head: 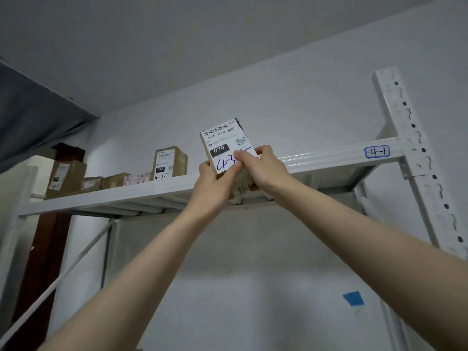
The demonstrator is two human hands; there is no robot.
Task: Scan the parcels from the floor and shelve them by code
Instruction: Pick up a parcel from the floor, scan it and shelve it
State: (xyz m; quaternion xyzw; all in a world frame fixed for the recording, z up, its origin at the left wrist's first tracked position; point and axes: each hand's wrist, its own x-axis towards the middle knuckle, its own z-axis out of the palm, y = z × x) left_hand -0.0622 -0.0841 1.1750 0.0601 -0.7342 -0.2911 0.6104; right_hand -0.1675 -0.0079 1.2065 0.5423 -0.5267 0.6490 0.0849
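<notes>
Parcel (220, 144) gripped by left hand (215, 184) and right hand (266, 166) at top shelf (101, 196).

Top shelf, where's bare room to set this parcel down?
Free: the shelf from the 4-3-7 box to the right post, around the parcel in left hand and right hand; nothing tops its rail. Crowded: left of that box.

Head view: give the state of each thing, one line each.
White metal shelf: partly loaded.
Brown cardboard parcel with white 070 label: upright, held at the shelf edge.
Left hand: grips the parcel's lower left.
Right hand: fingers pinch its lower right.
Brown box marked 4-3-7: upright on the shelf.
</notes>
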